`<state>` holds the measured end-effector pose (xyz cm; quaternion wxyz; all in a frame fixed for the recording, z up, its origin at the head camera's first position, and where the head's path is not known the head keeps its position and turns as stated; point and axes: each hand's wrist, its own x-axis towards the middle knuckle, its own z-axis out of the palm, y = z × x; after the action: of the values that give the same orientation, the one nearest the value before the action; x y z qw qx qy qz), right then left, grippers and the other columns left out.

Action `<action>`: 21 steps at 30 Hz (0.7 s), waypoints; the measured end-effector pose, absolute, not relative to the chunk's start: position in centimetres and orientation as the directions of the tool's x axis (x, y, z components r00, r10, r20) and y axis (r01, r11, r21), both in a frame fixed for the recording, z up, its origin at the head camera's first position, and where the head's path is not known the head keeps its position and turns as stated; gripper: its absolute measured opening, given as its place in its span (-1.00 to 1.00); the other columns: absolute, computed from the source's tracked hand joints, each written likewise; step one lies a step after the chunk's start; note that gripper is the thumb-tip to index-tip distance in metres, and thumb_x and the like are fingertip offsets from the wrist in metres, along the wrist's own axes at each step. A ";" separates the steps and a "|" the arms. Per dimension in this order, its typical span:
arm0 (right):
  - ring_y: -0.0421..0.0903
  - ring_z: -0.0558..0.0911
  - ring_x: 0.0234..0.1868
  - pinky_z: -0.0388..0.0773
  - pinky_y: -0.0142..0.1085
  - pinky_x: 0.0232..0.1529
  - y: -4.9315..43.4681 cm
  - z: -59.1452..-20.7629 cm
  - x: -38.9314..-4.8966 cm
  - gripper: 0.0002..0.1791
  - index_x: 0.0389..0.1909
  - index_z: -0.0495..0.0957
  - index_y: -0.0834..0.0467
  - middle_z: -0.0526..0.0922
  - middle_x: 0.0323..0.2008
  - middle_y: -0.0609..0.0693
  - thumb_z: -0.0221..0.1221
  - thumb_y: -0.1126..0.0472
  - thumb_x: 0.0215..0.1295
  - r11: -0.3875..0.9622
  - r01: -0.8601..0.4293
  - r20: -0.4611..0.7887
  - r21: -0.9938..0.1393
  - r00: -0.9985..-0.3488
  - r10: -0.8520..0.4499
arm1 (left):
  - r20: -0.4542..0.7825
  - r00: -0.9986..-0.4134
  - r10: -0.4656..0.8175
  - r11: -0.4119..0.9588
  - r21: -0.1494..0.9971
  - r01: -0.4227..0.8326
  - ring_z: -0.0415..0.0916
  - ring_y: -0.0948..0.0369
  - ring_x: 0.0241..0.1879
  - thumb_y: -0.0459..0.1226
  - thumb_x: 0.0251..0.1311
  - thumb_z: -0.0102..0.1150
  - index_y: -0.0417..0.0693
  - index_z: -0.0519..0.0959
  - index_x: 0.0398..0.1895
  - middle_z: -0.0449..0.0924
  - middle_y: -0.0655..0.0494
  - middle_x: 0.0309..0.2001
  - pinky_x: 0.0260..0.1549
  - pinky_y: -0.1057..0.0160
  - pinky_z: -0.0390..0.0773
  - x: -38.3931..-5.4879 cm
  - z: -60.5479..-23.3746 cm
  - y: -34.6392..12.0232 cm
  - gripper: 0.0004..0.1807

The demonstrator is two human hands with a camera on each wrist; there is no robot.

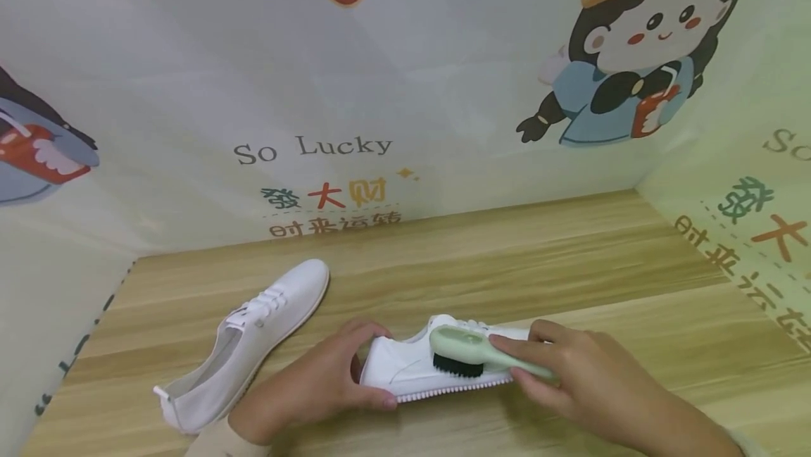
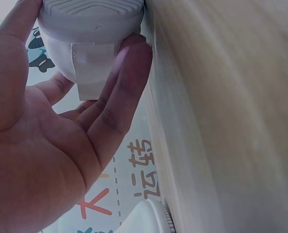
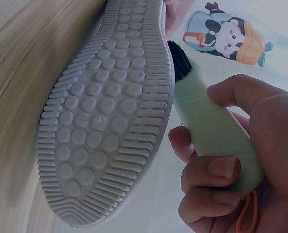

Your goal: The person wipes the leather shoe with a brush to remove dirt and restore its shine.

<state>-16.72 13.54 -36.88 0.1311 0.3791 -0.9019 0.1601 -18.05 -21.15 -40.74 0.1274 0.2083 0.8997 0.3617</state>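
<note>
A white lace-up shoe (image 1: 412,369) lies tipped on its side on the wooden surface, its studded sole (image 3: 100,111) facing the right wrist camera. My left hand (image 1: 329,376) grips the heel end, thumb on one side and fingers on the other; the heel tab (image 2: 93,68) shows in the left wrist view. With my right hand (image 1: 583,372) I hold a pale green brush (image 3: 214,136) by its handle, fingers curled round it. Its black bristles (image 1: 457,365) rest against the side of the shoe. An orange cord loop (image 3: 248,213) hangs from the handle's end.
A second white shoe (image 1: 279,320) stands upright on the wood-grain surface (image 1: 507,260) to the left, beside my left forearm. Printed white sheets (image 1: 456,91) with cartoon figures and lettering form walls at the back and both sides.
</note>
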 end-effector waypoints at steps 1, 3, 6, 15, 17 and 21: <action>-0.46 0.26 -0.55 0.25 -0.53 -0.56 13.6 -36.8 -16.8 -0.54 0.17 0.63 -0.13 0.59 -0.29 -0.16 0.33 0.10 0.22 0.663 -0.725 0.360 -0.186 -0.678 -0.641 | -0.076 -0.881 0.467 0.650 0.705 0.283 0.45 0.30 -0.21 0.20 -0.12 0.50 0.12 0.45 0.13 0.42 0.26 0.08 -0.18 0.37 0.47 -18.1 -40.7 -21.2 -0.23; -0.47 0.26 -0.55 0.25 -0.53 -0.57 13.7 -36.7 -16.9 -0.55 0.16 0.64 -0.13 0.58 -0.31 -0.18 0.33 0.11 0.21 0.666 -0.723 0.365 -0.184 -0.680 -0.636 | -0.074 -0.882 0.465 0.648 0.707 0.283 0.45 0.30 -0.22 0.19 -0.12 0.50 0.11 0.45 0.13 0.42 0.25 0.08 -0.19 0.37 0.47 -18.1 -40.7 -21.2 -0.23; -0.46 0.25 -0.55 0.24 -0.52 -0.57 13.9 -36.4 -16.9 -0.55 0.15 0.65 -0.15 0.57 -0.32 -0.20 0.33 0.11 0.21 0.681 -0.707 0.355 -0.192 -0.697 -0.623 | -0.078 -0.882 0.464 0.652 0.705 0.281 0.44 0.29 -0.19 0.20 -0.12 0.50 0.10 0.45 0.14 0.41 0.25 0.10 -0.17 0.37 0.46 -18.0 -40.7 -21.2 -0.22; -0.47 0.27 -0.54 0.27 -0.53 -0.55 13.9 -36.6 -16.9 -0.56 0.17 0.63 -0.15 0.60 -0.29 -0.18 0.32 0.07 0.25 0.677 -0.712 0.371 -0.185 -0.688 -0.623 | -0.067 -0.879 0.472 0.641 0.710 0.290 0.43 0.27 -0.15 0.19 -0.13 0.51 0.11 0.47 0.12 0.42 0.25 0.10 -0.15 0.36 0.47 -18.2 -40.4 -21.0 -0.24; -0.47 0.27 -0.54 0.27 -0.53 -0.54 13.7 -36.9 -16.8 -0.58 0.19 0.62 -0.12 0.61 -0.28 -0.16 0.29 0.06 0.30 0.663 -0.724 0.364 -0.188 -0.679 -0.638 | -0.069 -0.876 0.478 0.639 0.711 0.293 0.43 0.27 -0.17 0.20 -0.12 0.50 0.11 0.47 0.11 0.42 0.25 0.10 -0.17 0.37 0.47 -18.2 -40.4 -21.0 -0.25; -0.49 0.24 -0.55 0.24 -0.55 -0.56 13.4 -37.2 -16.7 -0.58 0.20 0.61 -0.09 0.58 -0.29 -0.19 0.28 0.05 0.32 0.651 -0.734 0.375 -0.194 -0.668 -0.643 | -0.075 -0.877 0.474 0.648 0.704 0.291 0.44 0.29 -0.19 0.21 -0.12 0.49 0.13 0.47 0.11 0.41 0.27 0.08 -0.17 0.37 0.47 -18.2 -40.5 -21.1 -0.25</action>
<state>-16.69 13.38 -37.24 0.1375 0.3833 -0.8980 0.1666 -18.15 -21.13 -40.48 0.1270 0.2128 0.8989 0.3613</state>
